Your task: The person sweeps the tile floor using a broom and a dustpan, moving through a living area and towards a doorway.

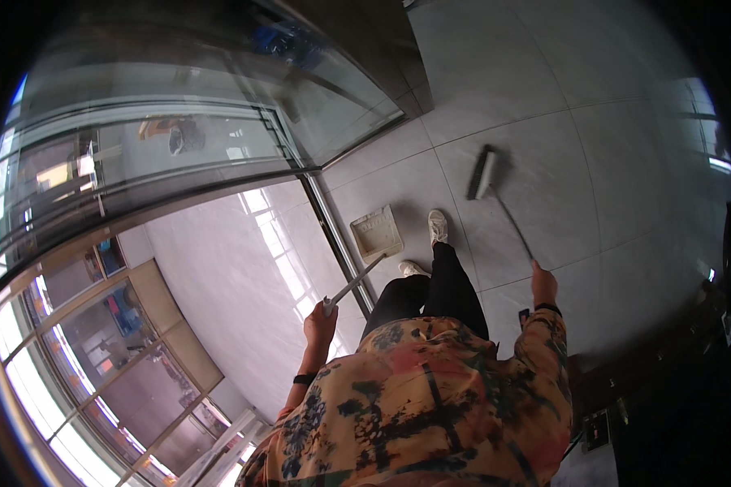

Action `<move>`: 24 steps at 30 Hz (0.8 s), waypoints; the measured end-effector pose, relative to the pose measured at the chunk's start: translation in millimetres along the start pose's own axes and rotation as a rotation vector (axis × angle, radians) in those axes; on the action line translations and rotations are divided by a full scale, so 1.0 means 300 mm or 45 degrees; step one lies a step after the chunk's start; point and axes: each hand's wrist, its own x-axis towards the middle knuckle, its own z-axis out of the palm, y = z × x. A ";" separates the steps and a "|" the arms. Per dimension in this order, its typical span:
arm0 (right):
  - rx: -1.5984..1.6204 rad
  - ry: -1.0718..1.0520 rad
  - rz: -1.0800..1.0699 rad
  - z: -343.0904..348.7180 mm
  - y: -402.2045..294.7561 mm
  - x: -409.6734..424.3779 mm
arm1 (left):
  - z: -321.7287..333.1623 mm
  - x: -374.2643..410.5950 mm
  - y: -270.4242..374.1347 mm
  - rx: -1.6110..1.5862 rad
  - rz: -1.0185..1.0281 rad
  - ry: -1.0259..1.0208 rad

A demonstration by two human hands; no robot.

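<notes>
My left hand (321, 322) is closed around the upper end of the pale handle of a long-handled dustpan (377, 231). The pan is off-white and lies on the grey tiled floor, just left of my shoes. In my right hand (544, 285) is the thin handle of a push broom (482, 173). Its white head with dark bristles is ahead and to the right, over the tiles. Small dark specks show on the floor near the broom head. Whether the bristles touch the floor I cannot tell.
A sliding-door track (341, 243) runs along the floor left of the dustpan. Glass panels (207, 134) in a dark frame stand at the upper left, beside a dark pillar (396, 49). Windows (128, 371) are at the lower left. Dark furniture (664, 389) is at the lower right.
</notes>
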 end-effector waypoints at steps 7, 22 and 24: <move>0.169 -0.011 0.099 -0.058 0.142 -0.027 | 0.155 -0.062 -0.151 -0.044 0.011 0.034; -0.093 0.156 -1.183 0.636 -1.032 0.031 | 0.565 -0.498 -0.416 -0.299 -0.523 0.103; -0.156 0.095 -1.168 0.698 -1.188 -0.016 | 0.597 -0.572 -0.438 -0.323 -0.553 0.168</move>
